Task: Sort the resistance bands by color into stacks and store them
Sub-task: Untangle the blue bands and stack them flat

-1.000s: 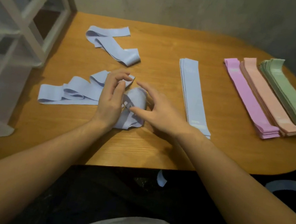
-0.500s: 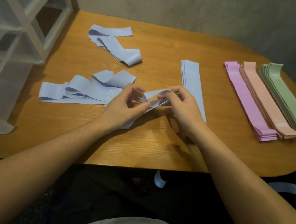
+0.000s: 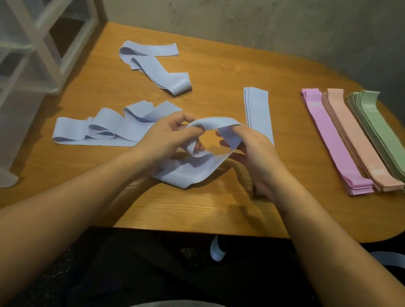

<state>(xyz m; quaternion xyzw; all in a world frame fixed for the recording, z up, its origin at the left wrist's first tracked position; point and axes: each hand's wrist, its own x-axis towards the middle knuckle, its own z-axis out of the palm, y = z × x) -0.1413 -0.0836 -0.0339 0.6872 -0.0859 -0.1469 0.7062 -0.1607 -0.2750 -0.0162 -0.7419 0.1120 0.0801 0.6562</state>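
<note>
Both my left hand [image 3: 169,138] and right hand [image 3: 252,147] pinch this twisted blue band [image 3: 194,168]; a leftover twist could topple the blue stack [image 3: 257,111].

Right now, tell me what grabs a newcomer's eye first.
Both hands, left hand and right hand, hold a twisted blue band up at mid-table. At the right edge lie neat purple, peach and green stacks. Loose blue bands sprawl at the left.
</note>
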